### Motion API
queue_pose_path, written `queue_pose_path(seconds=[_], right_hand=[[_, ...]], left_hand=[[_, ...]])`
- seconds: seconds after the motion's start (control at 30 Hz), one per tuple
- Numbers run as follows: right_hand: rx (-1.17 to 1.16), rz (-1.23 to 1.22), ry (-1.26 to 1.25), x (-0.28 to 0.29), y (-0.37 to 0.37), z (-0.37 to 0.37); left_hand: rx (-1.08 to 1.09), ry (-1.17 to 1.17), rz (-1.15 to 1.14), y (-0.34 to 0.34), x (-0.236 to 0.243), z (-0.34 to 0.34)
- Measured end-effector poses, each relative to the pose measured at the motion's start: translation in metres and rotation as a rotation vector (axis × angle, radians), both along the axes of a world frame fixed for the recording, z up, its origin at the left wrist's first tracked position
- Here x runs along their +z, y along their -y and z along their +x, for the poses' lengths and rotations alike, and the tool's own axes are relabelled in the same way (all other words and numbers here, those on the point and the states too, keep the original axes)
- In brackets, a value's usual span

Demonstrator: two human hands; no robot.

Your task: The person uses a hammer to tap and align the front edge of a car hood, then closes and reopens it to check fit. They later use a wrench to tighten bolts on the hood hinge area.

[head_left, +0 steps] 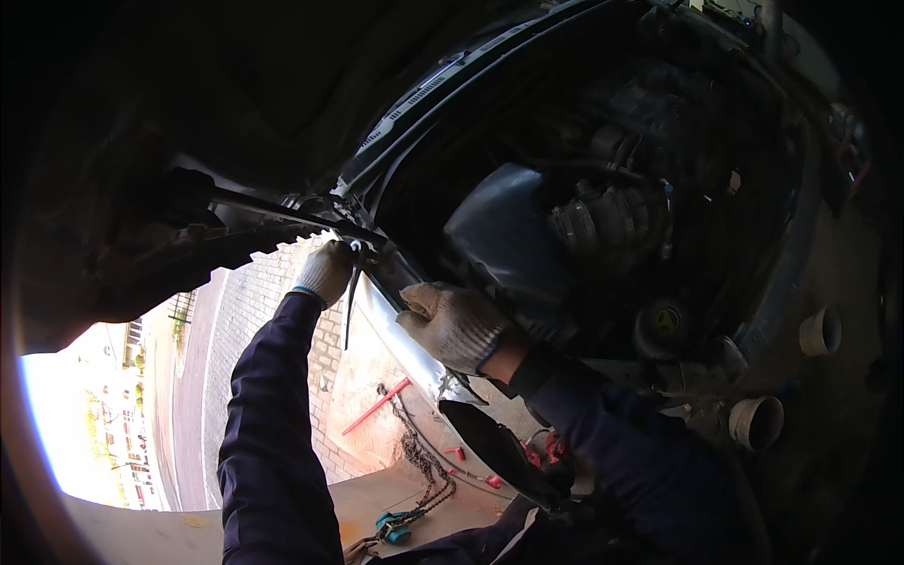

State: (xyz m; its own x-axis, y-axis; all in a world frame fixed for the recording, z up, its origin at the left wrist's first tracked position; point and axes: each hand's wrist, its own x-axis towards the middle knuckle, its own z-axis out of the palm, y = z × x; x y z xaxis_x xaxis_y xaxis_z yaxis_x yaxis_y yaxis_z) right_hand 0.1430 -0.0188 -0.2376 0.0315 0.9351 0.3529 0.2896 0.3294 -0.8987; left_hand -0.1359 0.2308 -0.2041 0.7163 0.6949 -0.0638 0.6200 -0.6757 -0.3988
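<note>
My left hand (325, 271), in a pale knit work glove, is closed at the rear corner of a car's engine bay, close under a dark hood strut (282, 213). What its fingers hold is hidden. Beside it a thin dark strip (351, 306) hangs down over the white fender (388, 320). My right hand (454, 327), gloved too, is curled shut above the fender's inner edge. Anything inside that fist cannot be made out. The raised hood (188, 104) is a dark mass at upper left.
Inside the shadowed engine bay are a dark plastic cover (494, 221), a ribbed intake hose (603, 221) and a round cap (665, 322). Below the fender, a red bar (377, 407), a chain (419, 452) and a teal hoist (393, 528) lie on the ground. Round tubes (756, 423) stand right.
</note>
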Motion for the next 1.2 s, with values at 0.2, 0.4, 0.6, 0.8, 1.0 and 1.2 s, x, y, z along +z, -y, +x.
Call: queue_pose_path(seconds=[0.2,0.4,0.6,0.8,1.0,1.2], right_hand=[[0.128,-0.405,-0.571,-0.045,-0.142,-0.111],[-0.266,-0.231,-0.004,-0.058,-0.159,-0.177],[-0.050,-0.328,-0.602,-0.078,-0.152,-0.226],[-0.081,-0.298,-0.783,-0.072,-0.151,-0.219],[0.362,-0.879,-0.675,-0.048,-0.121,-0.191],[0.395,-0.861,-1.004,-0.042,-0.119,-0.192]], left_hand=[[-0.049,-0.006,-0.080,0.001,0.009,0.005],[-0.072,0.052,-0.126,0.003,0.013,0.003],[-0.095,-0.209,-0.022,0.008,0.021,0.003],[-0.147,-0.003,-0.042,0.009,0.020,0.001],[-0.135,0.245,-0.129,0.010,0.021,0.004],[-0.134,0.271,-0.158,0.012,0.026,0.008]])
